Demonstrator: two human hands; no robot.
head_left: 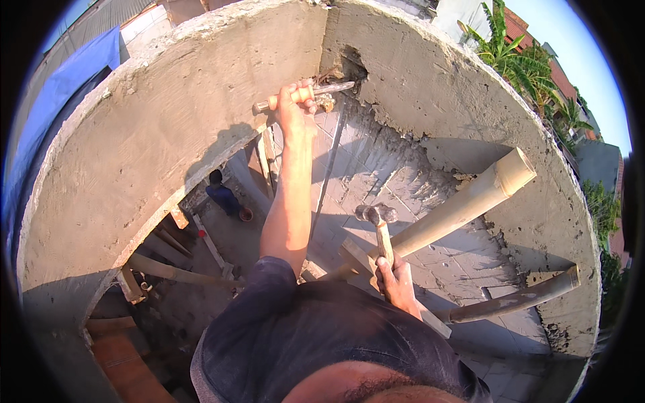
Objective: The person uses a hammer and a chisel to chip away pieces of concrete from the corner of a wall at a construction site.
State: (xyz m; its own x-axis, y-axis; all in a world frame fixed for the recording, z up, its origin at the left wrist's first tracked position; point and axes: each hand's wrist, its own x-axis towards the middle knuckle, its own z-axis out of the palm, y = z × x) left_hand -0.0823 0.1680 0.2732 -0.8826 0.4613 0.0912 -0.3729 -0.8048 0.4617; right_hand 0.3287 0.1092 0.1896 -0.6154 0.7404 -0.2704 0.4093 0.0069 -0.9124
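Note:
My left hand reaches far forward, its fingers wrapped round the orange grip of a chisel. The chisel lies nearly level, its blade pointing right, close to a rough broken hollow in the corner of the concrete wall. Whether the tip touches the concrete, I cannot tell. Nearer my body, my right hand grips the wooden handle of a hammer. The hammer stands with its head up, apart from the chisel.
Thick bamboo poles slant against the right wall above a grey tiled surface. Through an opening at the lower left, a person is down below among timber pieces. A blue tarp hangs outside the left wall.

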